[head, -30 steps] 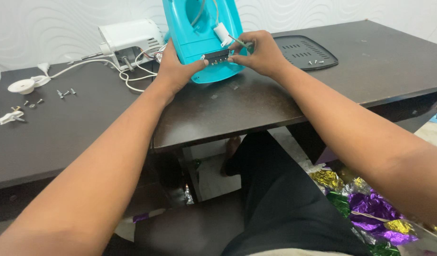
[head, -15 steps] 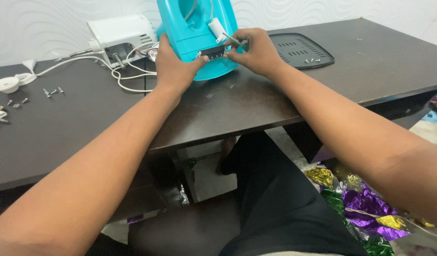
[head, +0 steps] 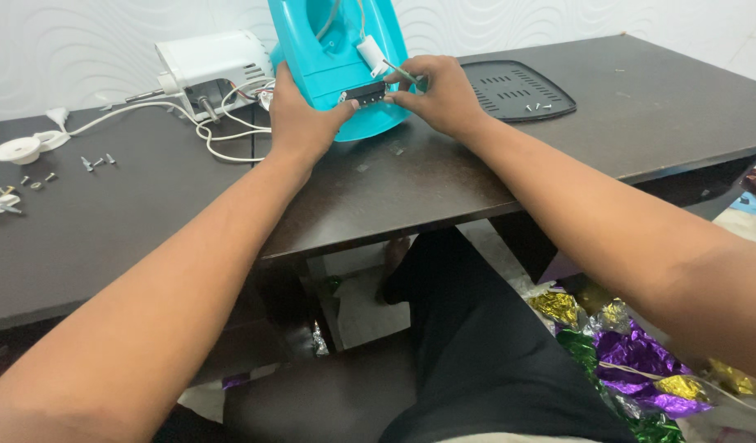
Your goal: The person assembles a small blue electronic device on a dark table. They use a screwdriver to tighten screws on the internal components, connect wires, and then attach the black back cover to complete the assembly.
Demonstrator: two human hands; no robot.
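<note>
**On the far middle of the dark table: both hands at the turquoise housing**

Left of the turquoise plastic appliance housing (head: pixel 333 61) lie a white motor unit (head: pixel 214 66) with loose white cord (head: pixel 222 143), scattered screws (head: pixel 95 162) and a white round cap (head: pixel 17 150). Right of it rests a black vented plastic plate (head: pixel 513 89) carrying small screws. Nothing blocks the housing. It stands tilted, long axis running near to far, open side up. Left hand (head: pixel 300 123) clasps its near left edge. Right hand (head: pixel 439 94) pinches a small black part (head: pixel 366 92) at the near rim.
</note>
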